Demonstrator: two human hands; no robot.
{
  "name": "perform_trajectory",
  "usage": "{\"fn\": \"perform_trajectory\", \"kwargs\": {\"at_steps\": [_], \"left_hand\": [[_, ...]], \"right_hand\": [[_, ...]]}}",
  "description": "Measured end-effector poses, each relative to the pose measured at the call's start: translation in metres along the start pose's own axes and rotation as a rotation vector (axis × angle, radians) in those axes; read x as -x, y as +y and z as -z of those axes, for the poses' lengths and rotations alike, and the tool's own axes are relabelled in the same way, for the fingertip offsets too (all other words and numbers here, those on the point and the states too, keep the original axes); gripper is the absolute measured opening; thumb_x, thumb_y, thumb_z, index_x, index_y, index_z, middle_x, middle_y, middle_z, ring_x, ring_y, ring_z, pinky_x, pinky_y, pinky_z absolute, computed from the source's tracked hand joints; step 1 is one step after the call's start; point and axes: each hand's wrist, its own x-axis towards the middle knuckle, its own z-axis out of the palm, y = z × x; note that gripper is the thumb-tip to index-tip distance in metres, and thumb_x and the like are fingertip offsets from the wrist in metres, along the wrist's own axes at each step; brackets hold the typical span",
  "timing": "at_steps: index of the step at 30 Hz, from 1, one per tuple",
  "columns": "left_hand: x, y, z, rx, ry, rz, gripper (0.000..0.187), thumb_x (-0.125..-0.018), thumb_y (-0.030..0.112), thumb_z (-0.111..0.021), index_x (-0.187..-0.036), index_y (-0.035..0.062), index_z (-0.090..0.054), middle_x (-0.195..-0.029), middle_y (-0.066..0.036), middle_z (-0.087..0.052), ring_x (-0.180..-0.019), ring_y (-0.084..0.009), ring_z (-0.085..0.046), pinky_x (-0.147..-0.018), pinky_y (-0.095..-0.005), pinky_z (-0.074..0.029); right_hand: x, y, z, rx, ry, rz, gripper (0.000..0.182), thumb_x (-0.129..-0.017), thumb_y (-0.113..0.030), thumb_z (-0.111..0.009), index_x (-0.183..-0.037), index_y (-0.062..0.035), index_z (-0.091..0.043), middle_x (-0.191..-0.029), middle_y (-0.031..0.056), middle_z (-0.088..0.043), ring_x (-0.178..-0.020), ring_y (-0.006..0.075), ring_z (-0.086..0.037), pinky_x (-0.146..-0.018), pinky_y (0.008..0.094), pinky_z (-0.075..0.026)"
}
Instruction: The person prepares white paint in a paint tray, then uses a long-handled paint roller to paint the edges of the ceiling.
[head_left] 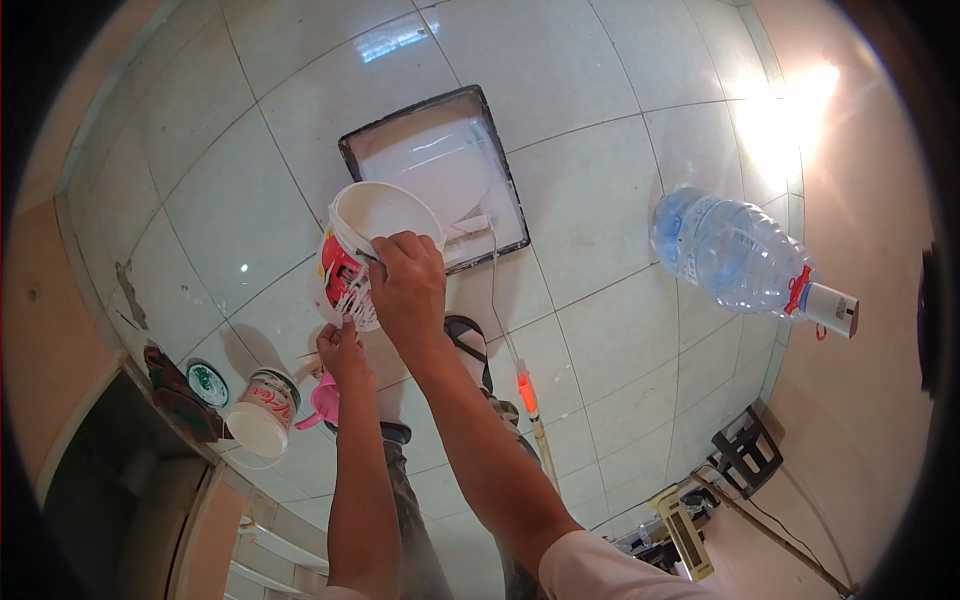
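A white paint bucket [345,272] with a red and yellow label is tilted over the near left edge of a black-rimmed paint tray [517,215]. White paint [425,175] covers much of the tray. My right hand [408,285] is closed on the bucket's rim, where a small dark piece shows by the fingers; I cannot make out what it is. Lower down, the fingers of my left hand [343,350] grip the bucket's base. A paint roller [468,227] lies in the tray, its wire frame leading to an orange grip [527,393] on a pole.
Left of my legs are a pink plastic jug [325,402], another paint bucket [265,405] and a green-and-white lid [207,383]. A large clear water bottle [735,255] lies on the tiled floor [590,190] at right. Behind it, a black plastic item [748,452] stands near the wall.
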Motion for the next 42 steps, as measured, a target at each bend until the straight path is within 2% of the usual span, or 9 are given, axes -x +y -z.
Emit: {"fn": "perform_trajectory", "kwargs": {"at_steps": [4,16,22,31,37,42], "left_hand": [[-0.009,-0.016,0.012,0.091,-0.086,0.035,0.044,-0.086,0.02,-0.074,-0.117,0.0059,-0.045,-0.092,0.001,-0.051,-0.073,-0.0072,-0.048,-0.061,-0.0231,-0.037],[-0.014,-0.009,0.019,0.064,-0.111,0.015,0.045,-0.088,0.015,-0.072,-0.12,0.0033,-0.043,-0.101,-0.002,-0.055,-0.081,-0.01,-0.055,-0.062,-0.0256,-0.038],[-0.006,0.003,0.008,0.051,-0.021,0.027,0.045,-0.087,0.014,-0.073,-0.119,0.002,-0.044,-0.098,-0.003,-0.055,-0.078,-0.0087,-0.053,-0.058,-0.0216,-0.035],[-0.009,-0.002,0.0,0.053,-0.04,-0.038,0.049,-0.086,0.016,-0.074,-0.12,-0.0014,-0.043,-0.092,-0.002,-0.047,-0.075,-0.0094,-0.046,-0.063,-0.0221,-0.039],[-0.001,0.013,-0.009,-0.109,0.005,-0.156,0.052,-0.086,0.021,-0.074,-0.121,-0.0031,-0.045,-0.095,-0.004,-0.045,-0.079,-0.0117,-0.046,-0.069,-0.0242,-0.043],[0.014,0.047,-0.025,-0.303,0.064,-0.248,0.05,-0.086,0.023,-0.074,-0.121,-0.0014,-0.047,-0.096,-0.004,-0.046,-0.082,-0.0126,-0.048,-0.074,-0.0258,-0.044]], "right_hand": [[0.006,-0.009,0.003,0.021,-0.025,0.073,0.025,-0.069,0.002,-0.07,-0.094,-0.0009,-0.068,-0.09,0.0099,-0.063,-0.084,0.0305,-0.058,-0.077,0.0416,-0.046],[0.009,-0.011,-0.008,0.045,-0.008,0.044,0.024,-0.07,0.001,-0.069,-0.094,-0.0007,-0.068,-0.09,0.0098,-0.063,-0.085,0.0305,-0.058,-0.078,0.0421,-0.046],[0.003,-0.007,-0.008,0.027,0.014,0.031,0.023,-0.072,0.0,-0.069,-0.095,-0.0006,-0.068,-0.09,0.0107,-0.063,-0.086,0.0314,-0.058,-0.078,0.0422,-0.046],[-0.005,0.0,-0.006,0.057,0.01,0.012,0.026,-0.072,-0.001,-0.068,-0.098,-0.0013,-0.068,-0.092,0.0103,-0.061,-0.089,0.0304,-0.057,-0.081,0.0415,-0.045],[-0.015,0.016,-0.006,0.004,0.07,-0.039,0.022,-0.075,-0.001,-0.068,-0.097,-0.0003,-0.068,-0.092,0.0123,-0.063,-0.09,0.0322,-0.058,-0.081,0.0421,-0.046],[-0.023,0.031,-0.002,-0.057,0.087,-0.176,0.02,-0.076,-0.003,-0.069,-0.095,0.0,-0.069,-0.09,0.0147,-0.064,-0.087,0.0341,-0.06,-0.077,0.0433,-0.047]]}}
